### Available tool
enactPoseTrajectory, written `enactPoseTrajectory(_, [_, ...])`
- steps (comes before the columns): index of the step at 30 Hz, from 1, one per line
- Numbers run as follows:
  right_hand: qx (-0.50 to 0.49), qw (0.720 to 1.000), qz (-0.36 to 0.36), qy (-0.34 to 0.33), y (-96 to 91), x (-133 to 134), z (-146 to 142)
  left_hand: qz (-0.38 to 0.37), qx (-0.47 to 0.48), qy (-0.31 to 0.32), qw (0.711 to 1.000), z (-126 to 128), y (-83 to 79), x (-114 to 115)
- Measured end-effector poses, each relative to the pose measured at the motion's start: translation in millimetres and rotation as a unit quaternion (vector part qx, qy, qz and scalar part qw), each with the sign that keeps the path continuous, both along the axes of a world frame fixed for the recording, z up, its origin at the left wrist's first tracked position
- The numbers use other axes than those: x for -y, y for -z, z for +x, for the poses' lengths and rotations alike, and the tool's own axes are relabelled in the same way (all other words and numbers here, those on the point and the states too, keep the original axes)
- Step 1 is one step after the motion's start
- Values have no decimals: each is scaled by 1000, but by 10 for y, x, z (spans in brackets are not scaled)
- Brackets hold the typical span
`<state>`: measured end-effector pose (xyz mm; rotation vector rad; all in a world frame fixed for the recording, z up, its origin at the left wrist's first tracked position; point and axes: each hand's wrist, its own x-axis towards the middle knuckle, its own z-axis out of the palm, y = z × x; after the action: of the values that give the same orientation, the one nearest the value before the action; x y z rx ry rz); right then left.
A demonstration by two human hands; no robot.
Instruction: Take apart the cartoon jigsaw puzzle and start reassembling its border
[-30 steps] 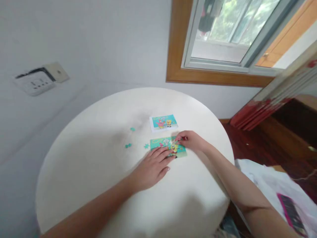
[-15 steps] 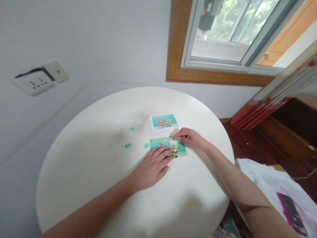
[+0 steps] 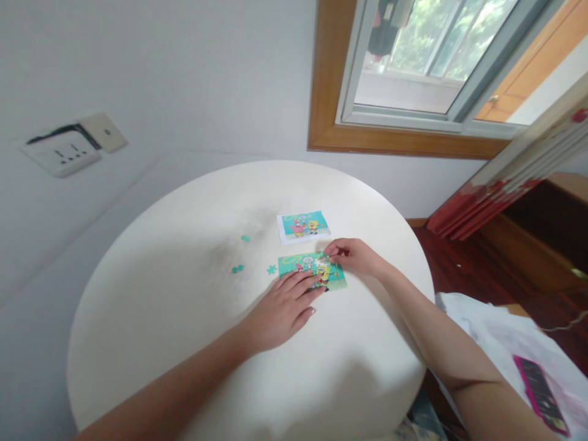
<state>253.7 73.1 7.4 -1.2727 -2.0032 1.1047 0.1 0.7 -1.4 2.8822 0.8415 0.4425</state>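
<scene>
From where I sit, the head view gives me a round white table (image 3: pixel 184 245), its near edge running out of the bottom of the picture. The SpongeBob jigsaw puzzle (image 3: pixel 307 262) lies flat on it, nearer the table's right edge than its left. My left hand (image 3: pixel 282 309) is laid open and palm down, fingers spread over the puzzle's lower left part, so I cannot make out the pieces under it. My right hand (image 3: pixel 353 256) is at the puzzle's upper right corner, thumb and fingertips drawn close together; whether a piece is pinched between them I cannot tell, as the fingers cover that spot. Just left of those fingertips a pale gap shows in the puzzle, its outline too small to read.

Between the puzzle and the table's far edge lies a picture card (image 3: pixel 304 226) with a matching cartoon scene, uncovered, its lettering too faint to read. A teal loose piece (image 3: pixel 272 269) sits just beside the puzzle's left edge; two more teal bits lie farther toward the table's left edge, and I cannot say whether the nearer one is a single piece. Past the table's right edge, a pink-edged phone (image 3: pixel 542 395) rests on white cloth (image 3: pixel 482 324), which the frame cuts off.
</scene>
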Motion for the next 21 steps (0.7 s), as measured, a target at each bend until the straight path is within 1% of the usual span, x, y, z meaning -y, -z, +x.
enactPoseTrajectory(3, [24,1000,8,8,-30,6,-8,0,-5,2,1000,0,-5,-3])
enactPoseTrajectory(9, [54,997,54,10,-44,15,-63,1,0,-2,1000,-3,2,3])
enactPoseTrajectory(17, [69,996,43,25,-58,30,-89,-5,6,-3,1000,-2,-3,-1])
enactPoseTrajectory(21, [69,996,50,28,-80,50,-110,-5,11,-5,1000,-4,-6,-2])
